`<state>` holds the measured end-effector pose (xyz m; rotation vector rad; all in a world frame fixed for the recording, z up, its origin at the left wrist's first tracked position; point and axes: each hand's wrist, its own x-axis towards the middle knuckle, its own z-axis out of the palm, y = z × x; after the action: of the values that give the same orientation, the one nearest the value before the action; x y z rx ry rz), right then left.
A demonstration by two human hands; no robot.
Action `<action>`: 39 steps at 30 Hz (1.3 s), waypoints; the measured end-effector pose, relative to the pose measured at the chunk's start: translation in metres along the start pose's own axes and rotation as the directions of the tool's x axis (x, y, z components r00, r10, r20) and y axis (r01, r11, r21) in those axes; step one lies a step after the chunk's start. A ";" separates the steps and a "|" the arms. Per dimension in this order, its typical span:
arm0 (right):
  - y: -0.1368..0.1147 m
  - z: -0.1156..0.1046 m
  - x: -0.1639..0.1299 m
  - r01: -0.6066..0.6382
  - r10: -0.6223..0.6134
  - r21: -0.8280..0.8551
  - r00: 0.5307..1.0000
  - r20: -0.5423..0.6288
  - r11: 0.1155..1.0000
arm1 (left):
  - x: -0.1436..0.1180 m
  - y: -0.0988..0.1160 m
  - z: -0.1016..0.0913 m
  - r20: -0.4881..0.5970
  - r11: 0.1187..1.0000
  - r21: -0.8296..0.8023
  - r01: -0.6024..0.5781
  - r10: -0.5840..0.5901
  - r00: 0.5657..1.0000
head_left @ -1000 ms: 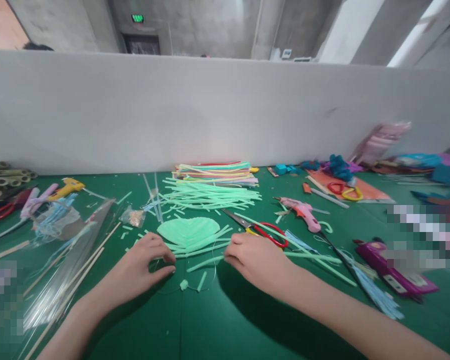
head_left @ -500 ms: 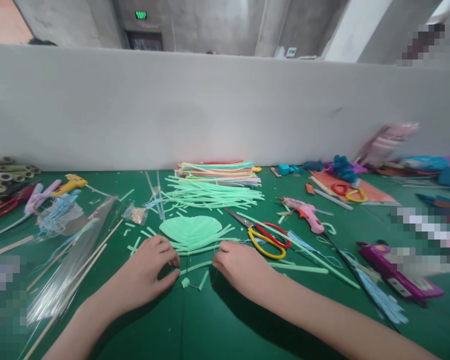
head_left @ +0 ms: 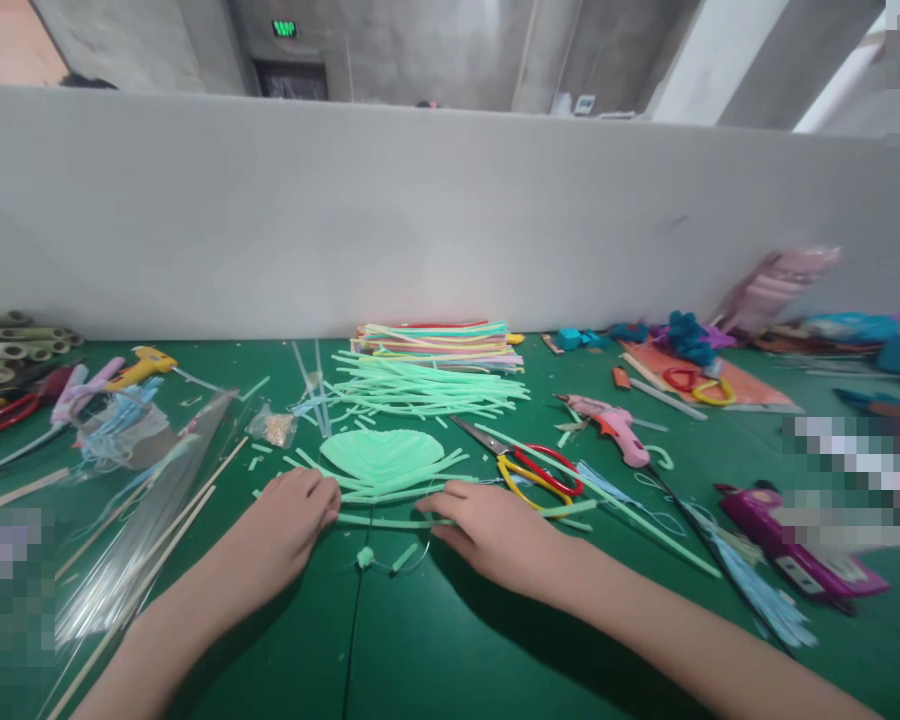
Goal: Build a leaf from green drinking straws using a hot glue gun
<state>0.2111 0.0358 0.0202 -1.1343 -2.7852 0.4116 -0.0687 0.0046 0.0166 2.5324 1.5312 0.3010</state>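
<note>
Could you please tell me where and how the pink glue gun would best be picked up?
Take the pink glue gun by its handle, probably from the near right with the right hand: it lies with the handle toward the person and the nozzle pointing left and away, which should keep the hand clear of it.

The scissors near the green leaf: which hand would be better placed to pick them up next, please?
The right hand, probably: it is close by the scissors, while the left hand is farther off, to the left. Both hands are at a green strip.
</note>
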 end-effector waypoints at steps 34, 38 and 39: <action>-0.016 -0.042 0.049 0.141 -0.031 0.551 0.978 -0.204 0.823 | 0.013 0.010 -0.040 -0.203 0.768 -0.595 0.237 -0.429 0.880; -0.028 -0.034 0.060 0.131 -0.041 0.650 0.988 -0.152 0.749 | 0.017 0.018 -0.038 -0.235 0.747 -0.637 0.192 -0.425 0.874; -0.030 -0.032 0.062 0.117 -0.032 0.681 0.990 -0.137 0.723 | 0.018 0.020 -0.039 -0.231 0.737 -0.651 0.183 -0.422 0.877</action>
<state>0.1524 0.0650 0.0591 -0.8103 -2.2118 1.2036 -0.0535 0.0128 0.0601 1.7347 1.5936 1.0791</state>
